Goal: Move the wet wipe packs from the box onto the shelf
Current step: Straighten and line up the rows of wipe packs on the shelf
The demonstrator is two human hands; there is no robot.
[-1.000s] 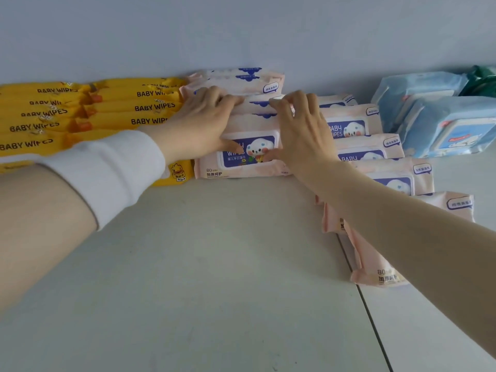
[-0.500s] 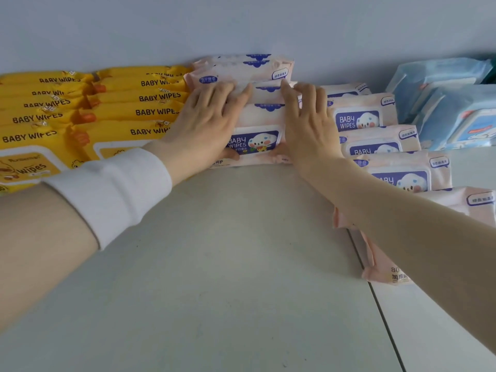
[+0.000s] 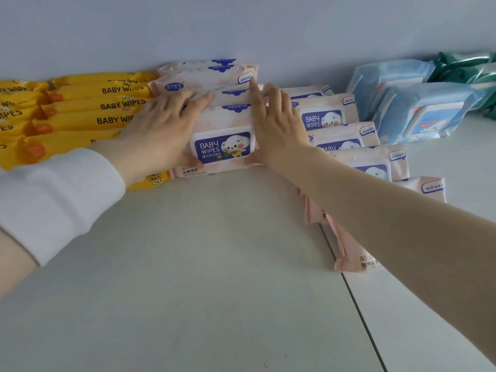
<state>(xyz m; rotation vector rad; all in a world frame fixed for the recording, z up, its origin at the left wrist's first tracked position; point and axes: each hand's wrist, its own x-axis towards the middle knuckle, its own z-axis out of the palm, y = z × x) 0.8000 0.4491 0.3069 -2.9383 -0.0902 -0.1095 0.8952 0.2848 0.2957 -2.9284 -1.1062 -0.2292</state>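
Flatly, left hand (image 3: 161, 130) and right hand (image 3: 277, 130) press pack (image 3: 222, 147)

I am wearing a wide white cloth cuff (image 3: 59, 200) round my left arm (image 3: 10, 264), just behind the wrist. It is looking soft and smooth, with small folds along its edge. My left hand (image 3: 161, 130) is showing bare in front of it. My right arm (image 3: 375, 216) is showing bare all the way along, and my right hand (image 3: 279, 130) is bare too.
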